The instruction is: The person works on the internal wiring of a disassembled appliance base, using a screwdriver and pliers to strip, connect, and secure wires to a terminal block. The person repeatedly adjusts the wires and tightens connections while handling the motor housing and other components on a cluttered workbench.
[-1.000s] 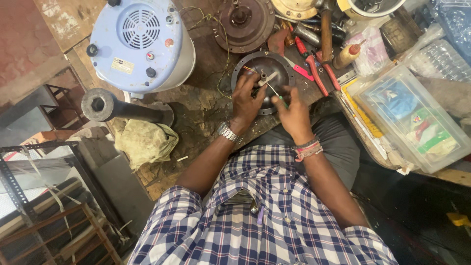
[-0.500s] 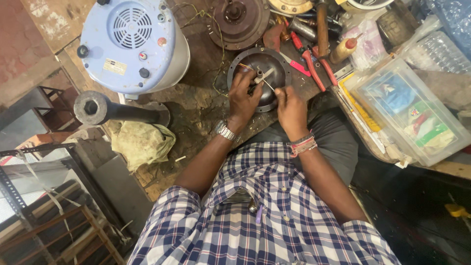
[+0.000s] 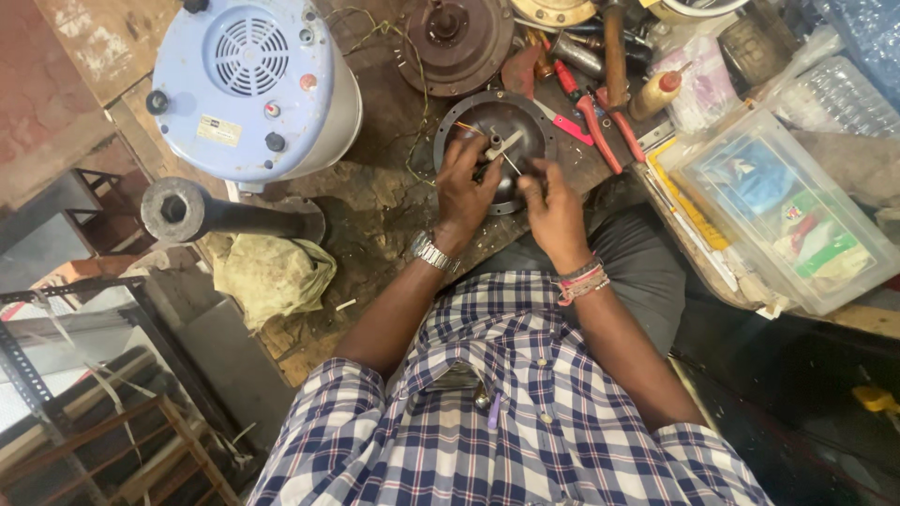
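Left hand [image 3: 466, 186] curled over left rim of round dark metal cover [image 3: 497, 141], fingers gripping it. Right hand [image 3: 553, 201] pinching thin rod at cover's centre shaft. Cover lies flat on grimy tabletop [image 3: 375, 201]. Red-handled pliers [image 3: 591, 111] just right. Blue-white motor housing [image 3: 253, 89] far left. Clear plastic box [image 3: 783, 211] at right.

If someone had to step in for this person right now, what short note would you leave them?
Left hand: resting on the round dark metal cover, fingers at its centre.
Right hand: pinching thin wires at the short shaft in the middle of the cover.
Nearby: red-handled pliers right of the cover, blue motor housing to the left, rusty disc behind.
Done: cover lies flat on the bench.
Left: cannot tell from here; wires remain loose.
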